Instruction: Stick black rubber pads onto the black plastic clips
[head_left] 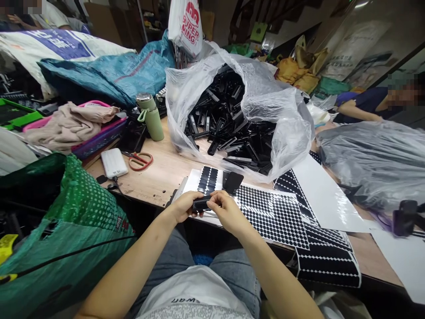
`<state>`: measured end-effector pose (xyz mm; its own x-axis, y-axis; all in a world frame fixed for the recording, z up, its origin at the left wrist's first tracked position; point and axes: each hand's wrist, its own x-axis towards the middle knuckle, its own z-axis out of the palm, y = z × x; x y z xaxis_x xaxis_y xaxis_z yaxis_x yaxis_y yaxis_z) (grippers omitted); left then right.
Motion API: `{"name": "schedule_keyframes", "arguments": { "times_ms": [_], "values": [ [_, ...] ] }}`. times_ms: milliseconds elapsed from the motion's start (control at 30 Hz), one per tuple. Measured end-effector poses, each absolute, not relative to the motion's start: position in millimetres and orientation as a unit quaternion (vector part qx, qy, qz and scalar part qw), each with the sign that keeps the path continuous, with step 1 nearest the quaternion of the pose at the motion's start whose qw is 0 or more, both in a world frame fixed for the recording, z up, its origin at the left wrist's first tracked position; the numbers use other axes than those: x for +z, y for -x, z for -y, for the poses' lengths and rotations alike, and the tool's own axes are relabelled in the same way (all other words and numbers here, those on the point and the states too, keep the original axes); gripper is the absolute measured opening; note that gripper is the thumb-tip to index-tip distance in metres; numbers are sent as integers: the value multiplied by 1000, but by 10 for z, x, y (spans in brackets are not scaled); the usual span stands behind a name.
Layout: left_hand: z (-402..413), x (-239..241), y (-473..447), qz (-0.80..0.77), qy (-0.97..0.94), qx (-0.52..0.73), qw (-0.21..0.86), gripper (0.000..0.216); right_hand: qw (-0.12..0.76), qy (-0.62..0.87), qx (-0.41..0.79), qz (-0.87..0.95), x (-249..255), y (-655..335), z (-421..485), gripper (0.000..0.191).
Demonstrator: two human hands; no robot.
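Note:
Just over the table's front edge, my left hand (pixel 182 207) is closed around a small black plastic piece (pixel 201 204). My right hand (pixel 226 207) has its thumb and fingertips pinched together at the piece's right end; whether a small sticker is between them is hidden. Behind my hands lies a white sheet with rows of black oval stickers (pixel 209 178). A flat black rectangular object (pixel 233 182) sits beside it. To the right spreads a sheet of round black stickers (pixel 268 212). Beyond, a clear plastic bag (pixel 288 128) lies open, full of loose black plastic pieces (pixel 226 110).
Red-handled scissors (pixel 141 161), a white power bank (pixel 114 163) with a cable and a green bottle (pixel 151 117) are on the left. A green woven bag (pixel 76 248) stands at the table's left. More sticker sheets (pixel 328 261) overhang the right front edge. Another person's arm (pixel 358 110) is at far right.

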<state>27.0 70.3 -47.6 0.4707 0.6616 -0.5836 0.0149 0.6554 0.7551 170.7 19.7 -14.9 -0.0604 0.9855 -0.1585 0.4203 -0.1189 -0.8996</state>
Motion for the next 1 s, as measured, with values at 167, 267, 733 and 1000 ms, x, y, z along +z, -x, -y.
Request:
{"name": "schedule_keyframes", "arguments": {
  "times_ms": [167,267,733,1000],
  "values": [
    [-661,-490,-296,-458,-369,211,781,19,325,610,438,574,-166,-1726,-143,15],
    [-639,-472,-315,-455,-373,207,781,20,326,612,435,575,-182,-1737,-128,14],
    [-560,-432,-334,-446,-384,223,777,19,342,630,401,570,-204,-1662,-62,13],
    [-531,-423,-339,-455,-370,221,779,19,378,622,375,574,-248,-1620,-5,14]
  ]
}}
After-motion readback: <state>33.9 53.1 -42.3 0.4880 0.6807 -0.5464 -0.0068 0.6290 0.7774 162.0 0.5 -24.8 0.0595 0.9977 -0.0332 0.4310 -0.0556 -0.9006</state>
